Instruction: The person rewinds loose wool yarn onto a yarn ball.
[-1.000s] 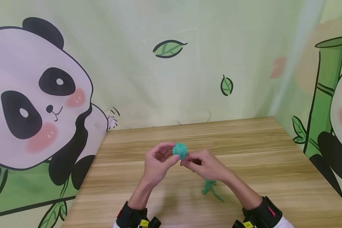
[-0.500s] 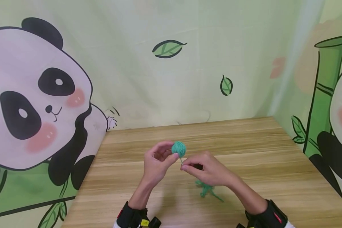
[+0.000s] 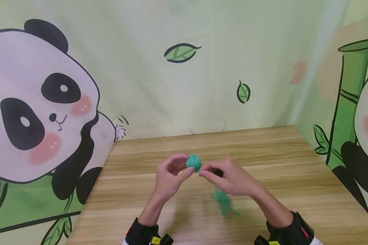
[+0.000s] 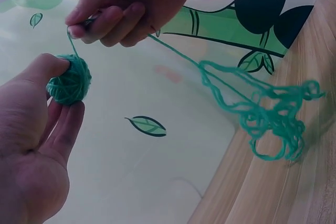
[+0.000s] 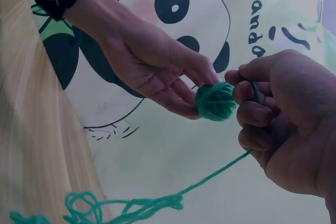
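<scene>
A small ball of green yarn (image 3: 193, 163) is pinched between the thumb and fingertips of my left hand (image 3: 171, 175), above the table. Just right of it, my right hand (image 3: 230, 177) pinches the strand that comes off the ball. In the left wrist view, a short piece of yarn (image 4: 73, 44) spans from the ball (image 4: 70, 80) to the right fingertips. The strand leaves the back of the right hand (image 5: 294, 119) and runs down to a loose tangle of yarn (image 4: 273, 124). That tangle shows blurred below the right hand in the head view.
The wooden table (image 3: 116, 204) lies under both hands. Behind it hangs a pale green backdrop (image 3: 214, 85) with printed pandas, leaves and bamboo. Each wrist wears a black strap (image 3: 142, 233) with a small device.
The right hand dropped below the ball, drawing out a strand, then rose and moved right beside it. The loose tangle shifted and stretched upward. The left hand stayed nearly in place, holding the ball.
</scene>
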